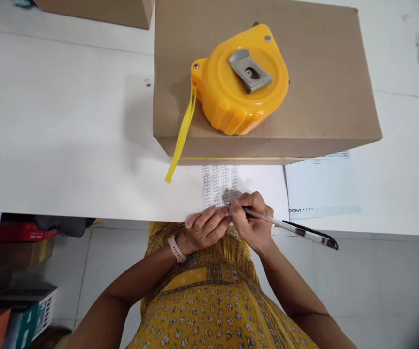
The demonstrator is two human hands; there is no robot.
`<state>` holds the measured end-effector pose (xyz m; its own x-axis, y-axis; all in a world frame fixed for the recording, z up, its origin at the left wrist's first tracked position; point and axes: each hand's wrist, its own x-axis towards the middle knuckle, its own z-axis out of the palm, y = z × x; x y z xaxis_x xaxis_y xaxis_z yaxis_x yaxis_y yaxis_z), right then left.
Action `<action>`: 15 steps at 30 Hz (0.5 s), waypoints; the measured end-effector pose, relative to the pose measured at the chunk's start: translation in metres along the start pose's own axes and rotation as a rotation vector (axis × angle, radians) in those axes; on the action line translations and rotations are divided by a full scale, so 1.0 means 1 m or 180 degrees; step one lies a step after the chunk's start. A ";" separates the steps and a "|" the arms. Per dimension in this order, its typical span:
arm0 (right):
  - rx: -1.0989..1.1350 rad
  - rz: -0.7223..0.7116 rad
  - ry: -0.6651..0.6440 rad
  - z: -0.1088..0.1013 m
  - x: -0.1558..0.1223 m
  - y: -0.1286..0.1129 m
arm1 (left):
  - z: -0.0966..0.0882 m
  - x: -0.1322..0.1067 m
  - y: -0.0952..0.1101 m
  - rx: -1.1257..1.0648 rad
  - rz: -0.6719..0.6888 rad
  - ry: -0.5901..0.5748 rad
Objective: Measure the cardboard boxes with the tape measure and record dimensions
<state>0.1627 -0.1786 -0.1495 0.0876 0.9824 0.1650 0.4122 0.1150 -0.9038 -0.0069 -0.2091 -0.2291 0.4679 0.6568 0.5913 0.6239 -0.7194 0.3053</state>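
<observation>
My right hand (253,220) is closed around a clear pen (285,224) with a black cap on its back end. The pen's tip is down at a white sheet of paper (262,180) covered in columns of handwritten figures. My left hand (205,228) lies on the sheet's near edge with its fingers stretched out, close to the pen tip. Beyond both hands stands a brown cardboard box (321,82), which hides the far part of the sheet. On top of the box rests a yellow tape measure (245,97) with a metal clip and a yellow strap (183,135).
A pale blue printed sheet (321,186) marked PONY lies right of the paper, partly under the box. Another cardboard box (103,9) stands at the far left of the white table (56,121). Several boxes (31,312) sit on the floor at the lower left.
</observation>
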 end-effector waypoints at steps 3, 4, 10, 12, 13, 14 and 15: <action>-0.0018 -0.0051 -0.0004 0.000 -0.001 0.001 | -0.002 0.005 0.001 0.0161 0.0009 0.0150; -0.0028 -0.0059 -0.0013 0.000 -0.001 0.002 | -0.002 0.008 0.002 0.0223 0.0030 0.0232; -0.0030 -0.0061 -0.0109 -0.001 0.001 0.001 | -0.005 0.015 0.003 0.0323 0.0121 0.0403; -0.0035 -0.0052 -0.0083 -0.001 0.001 0.001 | -0.003 0.011 0.002 0.0375 0.0076 0.0340; -0.0048 -0.0051 -0.0070 -0.001 0.001 0.000 | -0.002 0.008 0.002 0.0401 0.0055 0.0283; -0.0066 -0.0048 -0.0066 -0.001 0.001 0.000 | -0.001 0.005 0.002 0.0424 0.0032 0.0209; -0.0081 -0.0046 -0.0076 -0.001 0.001 0.000 | -0.001 0.003 0.002 0.0446 0.0010 0.0143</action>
<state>0.1640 -0.1780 -0.1493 0.0598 0.9839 0.1682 0.4361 0.1258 -0.8911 -0.0042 -0.2087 -0.2259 0.4434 0.6417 0.6258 0.7053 -0.6806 0.1981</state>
